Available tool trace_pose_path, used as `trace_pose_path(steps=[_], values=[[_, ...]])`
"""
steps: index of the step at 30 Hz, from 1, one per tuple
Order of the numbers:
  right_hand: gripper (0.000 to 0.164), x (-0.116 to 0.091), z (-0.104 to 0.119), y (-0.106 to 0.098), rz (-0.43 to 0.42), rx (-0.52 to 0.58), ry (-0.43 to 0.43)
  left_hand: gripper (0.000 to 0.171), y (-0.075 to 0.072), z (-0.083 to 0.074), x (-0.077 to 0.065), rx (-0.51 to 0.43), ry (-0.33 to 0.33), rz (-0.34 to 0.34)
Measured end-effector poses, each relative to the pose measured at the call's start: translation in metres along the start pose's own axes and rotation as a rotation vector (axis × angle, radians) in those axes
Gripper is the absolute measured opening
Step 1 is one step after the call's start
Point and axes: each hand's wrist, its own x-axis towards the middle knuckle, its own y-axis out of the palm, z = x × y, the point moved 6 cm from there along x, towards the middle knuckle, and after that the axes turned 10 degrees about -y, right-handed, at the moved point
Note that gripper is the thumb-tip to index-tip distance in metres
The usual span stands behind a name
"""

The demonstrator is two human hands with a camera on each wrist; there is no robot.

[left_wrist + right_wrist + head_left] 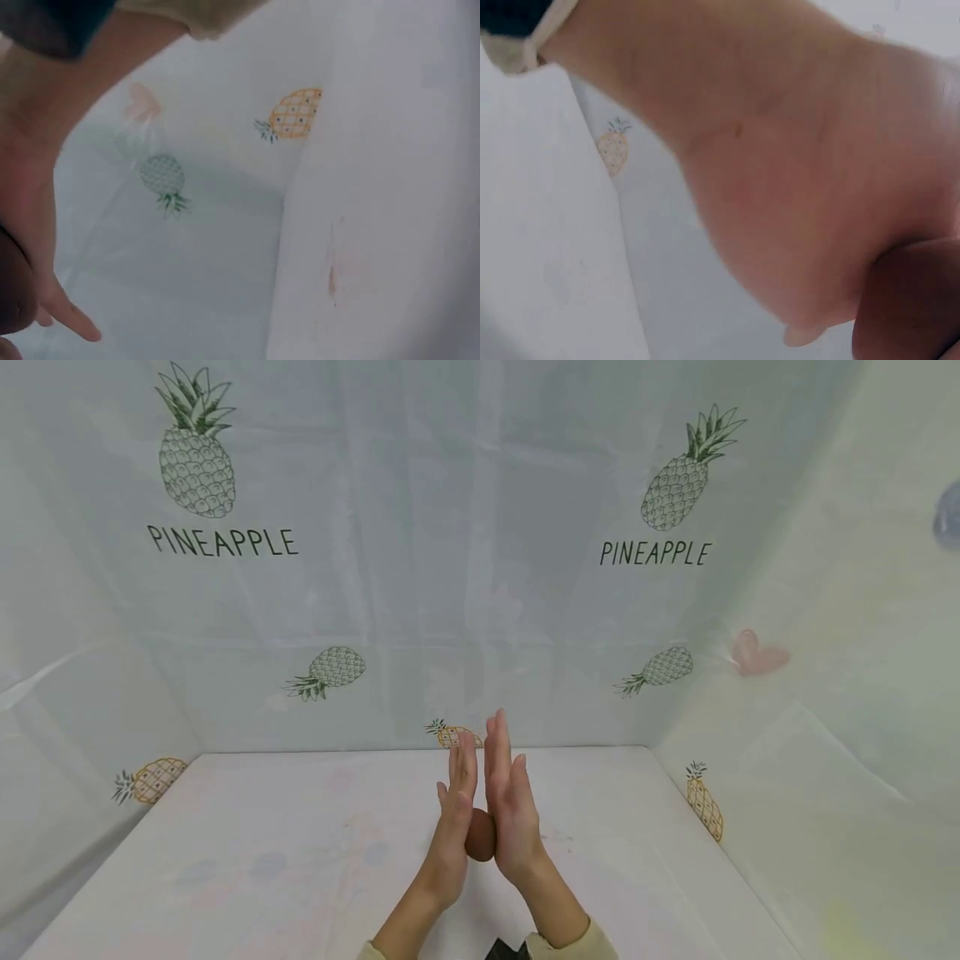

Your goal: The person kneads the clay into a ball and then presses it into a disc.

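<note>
A smooth, matte brown ball that looks like modelling clay [481,836] sits between two facing palms above the table. It is slightly longer than wide. On its left side, my left hand [454,827] presses with the heel of the palm, fingers straight and pointing away. The right hand [514,818] presses from the opposite side, also with straight fingers, reaching a little farther forward than the left. Above the ball a narrow gap shows between the fingers. In the right wrist view the brown ball [911,307] bears against a palm, partly cut off by the frame edge.
Beneath the hands spreads a white table [300,843] with faint coloured spots. Small reddish-brown smears [332,279] mark its surface. A pale curtain printed with pineapples [450,568] hangs behind, and similar sheets [847,735] close off both sides.
</note>
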Motion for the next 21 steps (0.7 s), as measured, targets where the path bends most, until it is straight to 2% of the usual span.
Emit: trace_pose_path(steps=[4,7,12,16,21], values=[[0.063,0.0,-0.008,-0.003,-0.014,0.007,0.028,0.058,0.002,-0.006,-0.002,-0.039,0.004,0.037],[0.064,-0.001,-0.016,0.0,0.0,0.028,0.05,0.059,-0.002,-0.014,-0.004,-0.037,0.01,0.022],[0.063,-0.004,-0.027,0.013,0.048,0.04,0.101,0.06,-0.014,-0.021,-0.005,-0.047,0.024,-0.052],[0.061,-0.008,-0.03,0.023,0.072,0.058,0.144,0.061,-0.025,-0.02,-0.002,-0.059,0.039,-0.122],[0.06,-0.01,-0.023,0.032,0.084,0.081,0.151,0.063,-0.036,-0.008,0.003,-0.093,-0.019,-0.206]])
